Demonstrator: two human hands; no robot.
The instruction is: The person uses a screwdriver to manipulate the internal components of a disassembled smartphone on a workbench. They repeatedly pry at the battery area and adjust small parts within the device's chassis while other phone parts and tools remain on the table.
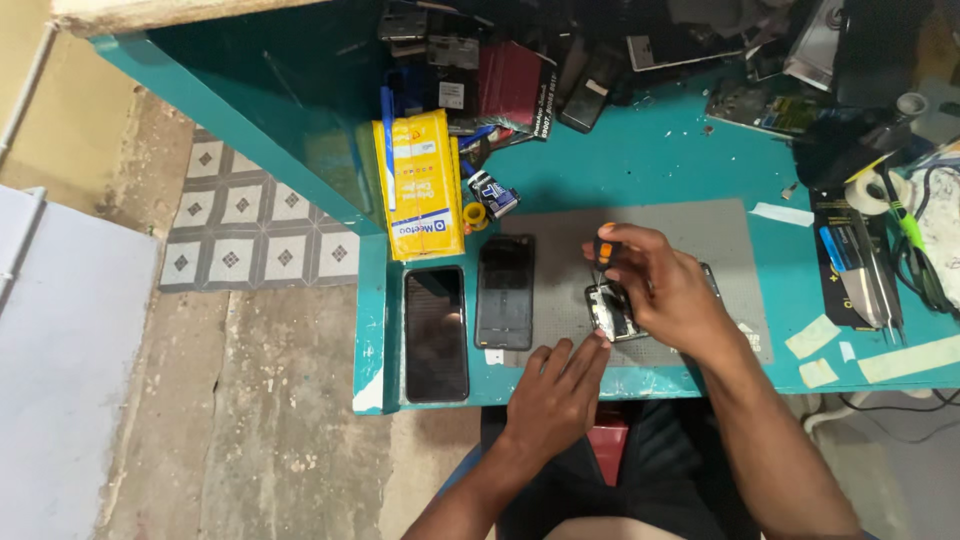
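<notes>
- Teal workbench (650, 160), cluttered; grey mat (560, 240) at its front edge.
- Opened phone (615, 312) lies on the mat, long axis running away from the person.
- Right hand (665, 290) directly above it, fingers clamped on an orange-tipped screwdriver (603, 250).
- Left hand (555, 385) nearer the bench edge, fingers extended, tips touching the phone's near-left corner.

Teal workbench (640, 160) fills upper right of frame; patterned floor tiles (250, 215) upper left; bare concrete floor (260, 420) lower left; pale panel (60, 330) at left edge.
</notes>
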